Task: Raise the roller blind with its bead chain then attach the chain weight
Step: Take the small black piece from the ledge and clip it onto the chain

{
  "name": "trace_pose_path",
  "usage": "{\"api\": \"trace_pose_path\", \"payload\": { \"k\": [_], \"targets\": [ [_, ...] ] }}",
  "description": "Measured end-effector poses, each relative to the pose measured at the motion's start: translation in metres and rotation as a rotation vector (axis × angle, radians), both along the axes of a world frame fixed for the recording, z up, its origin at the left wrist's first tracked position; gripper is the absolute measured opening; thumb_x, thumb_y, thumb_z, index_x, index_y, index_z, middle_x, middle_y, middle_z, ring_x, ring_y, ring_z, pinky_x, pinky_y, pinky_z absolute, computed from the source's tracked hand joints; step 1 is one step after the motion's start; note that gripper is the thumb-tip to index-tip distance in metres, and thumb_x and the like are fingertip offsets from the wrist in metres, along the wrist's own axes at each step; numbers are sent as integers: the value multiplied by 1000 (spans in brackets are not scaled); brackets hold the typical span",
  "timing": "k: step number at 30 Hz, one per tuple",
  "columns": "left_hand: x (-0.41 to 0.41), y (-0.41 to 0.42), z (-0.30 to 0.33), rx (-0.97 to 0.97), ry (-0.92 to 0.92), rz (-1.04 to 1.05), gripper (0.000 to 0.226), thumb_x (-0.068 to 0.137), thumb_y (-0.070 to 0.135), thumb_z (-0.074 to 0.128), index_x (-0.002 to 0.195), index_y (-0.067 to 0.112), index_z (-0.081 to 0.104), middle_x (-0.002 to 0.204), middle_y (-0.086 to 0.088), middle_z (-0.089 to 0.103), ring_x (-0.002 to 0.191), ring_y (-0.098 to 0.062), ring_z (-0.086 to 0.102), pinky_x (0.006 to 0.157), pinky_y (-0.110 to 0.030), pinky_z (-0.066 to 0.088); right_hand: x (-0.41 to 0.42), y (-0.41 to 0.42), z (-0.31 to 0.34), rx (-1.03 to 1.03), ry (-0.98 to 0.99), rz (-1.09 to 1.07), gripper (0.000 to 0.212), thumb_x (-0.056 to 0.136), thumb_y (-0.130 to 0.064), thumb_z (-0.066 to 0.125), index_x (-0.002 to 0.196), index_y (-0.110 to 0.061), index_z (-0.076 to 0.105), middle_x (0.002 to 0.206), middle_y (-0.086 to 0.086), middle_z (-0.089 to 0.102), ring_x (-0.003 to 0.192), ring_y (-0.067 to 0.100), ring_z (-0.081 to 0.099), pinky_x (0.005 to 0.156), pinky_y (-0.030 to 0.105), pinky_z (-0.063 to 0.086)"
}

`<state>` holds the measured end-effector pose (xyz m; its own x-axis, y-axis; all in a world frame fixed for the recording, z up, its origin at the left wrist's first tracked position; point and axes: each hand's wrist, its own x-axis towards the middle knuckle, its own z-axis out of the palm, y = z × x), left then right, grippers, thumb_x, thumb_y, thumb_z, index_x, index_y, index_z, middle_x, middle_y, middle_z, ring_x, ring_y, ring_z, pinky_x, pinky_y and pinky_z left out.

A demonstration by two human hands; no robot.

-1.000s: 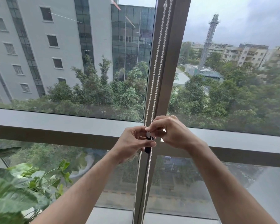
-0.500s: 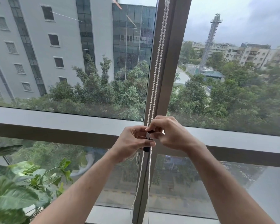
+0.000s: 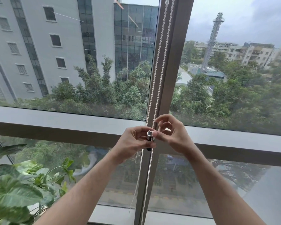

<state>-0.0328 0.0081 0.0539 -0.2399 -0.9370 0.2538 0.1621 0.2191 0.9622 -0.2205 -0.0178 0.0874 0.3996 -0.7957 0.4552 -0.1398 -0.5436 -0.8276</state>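
Fitting the chain weight (image 3: 149, 135) onto the bead chain (image 3: 159, 51)

Left hand (image 3: 135, 143) clamped round the weight — right hand (image 3: 170, 135) loose, fingers spread, thumb touching it.

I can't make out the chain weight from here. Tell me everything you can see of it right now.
The chain weight is a small dark piece, apparently plastic, with a pale, notched top end facing the camera. It stands roughly upright in front of the window mullion, at the level of the horizontal frame bar. The left hand pinches it, covering most of its body; its dark lower end pokes out below the fingers. The right hand touches its top with a fingertip. One strand of the white bead chain runs into the notch.
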Motion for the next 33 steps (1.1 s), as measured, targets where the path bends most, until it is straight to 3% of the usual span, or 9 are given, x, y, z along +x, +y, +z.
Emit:
{"api": "trace_pose_path", "payload": {
  "k": [3,7,11,14,18,21,24,26,33],
  "targets": [
    [-1,5,-1,-12,-31,-10,43,71,-12,78,108,7,71,93,-8,75,87,-23,70,80,-38,60,-4,-2,-14,121,-97,-2,37,78,-33,78,105,-17,59,87,8,52,75,22,61,65,32,56],
    [-4,9,-3,-33,-41,-16,45,72,-16,75,114,-4,65,108,-22,72,102,-33,70,88,-42,58,-2,1,-36,370,-75,173,65,71,-61,76,112,-14,57,101,11,64,87,19,66,76,36,59],
    [-4,13,-4,-25,-39,-33,42,73,-15,75,110,6,68,106,-15,75,101,-30,69,91,-49,56,-3,3,-49,466,-90,301,63,80,-54,73,120,-9,54,117,20,64,105,30,62,97,50,50],
    [-2,15,-6,-16,-32,-33,44,73,-13,75,110,10,68,102,-7,76,97,-23,69,90,-46,57,-2,5,-52,471,-114,353,44,90,-30,64,125,-6,50,132,28,59,111,29,61,93,42,53],
    [-1,20,-7,-36,-34,-72,40,78,-13,71,112,7,67,106,-3,75,104,-23,70,85,-34,57,-1,10,-54,471,-137,355,43,89,-27,62,124,-5,50,111,25,61,93,30,60,79,34,56],
    [-1,24,-10,-66,-67,-78,36,82,-13,68,115,1,62,109,-6,73,105,-27,70,86,-40,58,0,14,-57,438,-125,346,51,88,-29,62,126,2,48,99,19,59,81,20,60,77,34,52],
    [-1,27,-11,-108,-149,-9,34,83,-7,70,114,6,65,104,-6,73,95,-23,70,84,-42,57,1,15,-61,419,-107,329,53,90,-25,61,130,6,46,100,22,53,82,22,59,78,41,55],
    [0,28,-13,-156,-226,51,35,81,3,75,113,16,68,101,1,73,79,-20,64,68,-39,51,-1,16,-64,437,-136,337,46,92,-17,59,130,5,46,95,19,53,77,22,63,70,36,57],
    [1,32,-23,-259,-248,203,19,82,19,76,100,25,73,100,-11,73,80,-44,65,70,-52,53,-6,25,-78,449,-162,270,22,87,-12,68,108,-8,64,82,0,67,60,13,53,52,22,43]
  ]
}}
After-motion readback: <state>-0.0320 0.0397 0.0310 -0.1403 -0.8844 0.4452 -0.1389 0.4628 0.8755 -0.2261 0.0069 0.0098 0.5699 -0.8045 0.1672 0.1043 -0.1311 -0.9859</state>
